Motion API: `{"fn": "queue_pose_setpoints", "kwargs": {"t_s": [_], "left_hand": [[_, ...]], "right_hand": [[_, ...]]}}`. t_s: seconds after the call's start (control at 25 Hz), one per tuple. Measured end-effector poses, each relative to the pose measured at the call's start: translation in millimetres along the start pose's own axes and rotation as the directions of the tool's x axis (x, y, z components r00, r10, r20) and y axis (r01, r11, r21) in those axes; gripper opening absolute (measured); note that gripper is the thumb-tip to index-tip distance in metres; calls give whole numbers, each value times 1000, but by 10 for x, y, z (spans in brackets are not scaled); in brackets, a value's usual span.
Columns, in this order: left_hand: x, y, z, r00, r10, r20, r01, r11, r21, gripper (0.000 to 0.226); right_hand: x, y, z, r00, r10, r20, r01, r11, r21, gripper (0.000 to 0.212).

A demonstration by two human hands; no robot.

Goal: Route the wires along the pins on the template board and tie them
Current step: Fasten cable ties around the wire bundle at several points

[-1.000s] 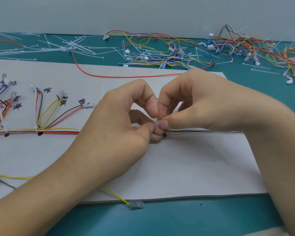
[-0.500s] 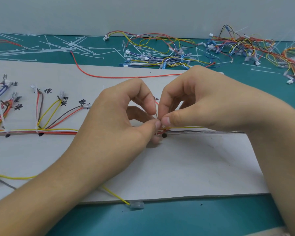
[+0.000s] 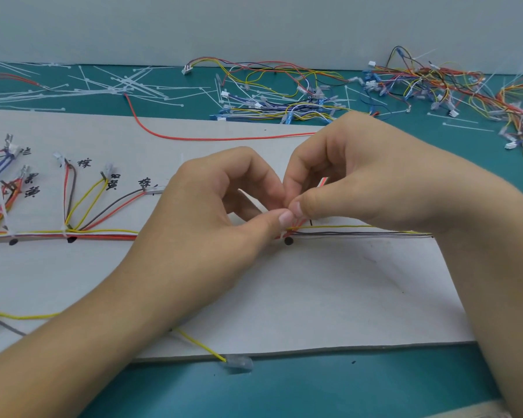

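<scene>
Your left hand (image 3: 212,224) and right hand (image 3: 354,182) each pinch the wire bundle (image 3: 360,232) just above the black pin (image 3: 288,241). Their thumbs touch.

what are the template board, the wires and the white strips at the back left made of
template board: matte pale card or thin painted wood, judging by its flat scuffed face and thin edge.
wires: smooth coloured plastic insulation, faintly shiny.
white strips: probably nylon cable ties; thin, translucent, small heads.
</scene>
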State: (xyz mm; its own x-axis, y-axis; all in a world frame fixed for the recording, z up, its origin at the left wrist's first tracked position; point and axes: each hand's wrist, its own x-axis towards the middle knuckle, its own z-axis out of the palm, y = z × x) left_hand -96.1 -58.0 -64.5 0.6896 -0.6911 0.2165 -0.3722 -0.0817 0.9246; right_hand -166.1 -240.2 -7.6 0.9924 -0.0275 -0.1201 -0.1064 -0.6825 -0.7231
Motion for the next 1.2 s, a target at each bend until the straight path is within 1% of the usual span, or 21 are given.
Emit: {"fn": "queue_pose_setpoints", "kwargs": {"t_s": [0.08, 0.32, 0.44, 0.52, 0.64, 0.84, 1.0, 1.2], "left_hand": [[7, -7, 3, 1000, -2, -15, 2, 1000, 19, 16], [12, -30, 19, 997, -74, 6, 75, 995, -72, 28], [19, -28, 16, 998, -70, 10, 70, 995, -68, 29], [28, -33, 15, 997, -77, 9, 78, 994, -75, 31], [42, -41, 12, 996, -95, 2, 94, 991, -92, 35], [58, -61, 18, 994, -106, 6, 106, 990, -88, 35], [53, -62, 26, 992, -128, 8, 128, 990, -64, 35], [62, -57, 33, 988, -155, 18, 155, 988, 2, 35]], "right_hand": [[5, -1, 6, 1000, -2, -6, 2, 1000, -12, 17], [12, -6, 19, 1000, -5, -17, 5, 1000, -3, 17], [13, -8, 40, 999, -18, -35, 18, 1000, 5, 10], [13, -8, 42, 999, -23, -37, 23, 1000, 3, 9], [9, -6, 35, 999, -19, -27, 18, 1000, -26, 16], [22, -5, 48, 999, -14, -38, 13, 999, -32, 15], [28, 6, 34, 998, -12, -60, 12, 1000, 3, 17], [34, 22, 27, 995, -29, -91, 31, 999, 17, 15]]}}
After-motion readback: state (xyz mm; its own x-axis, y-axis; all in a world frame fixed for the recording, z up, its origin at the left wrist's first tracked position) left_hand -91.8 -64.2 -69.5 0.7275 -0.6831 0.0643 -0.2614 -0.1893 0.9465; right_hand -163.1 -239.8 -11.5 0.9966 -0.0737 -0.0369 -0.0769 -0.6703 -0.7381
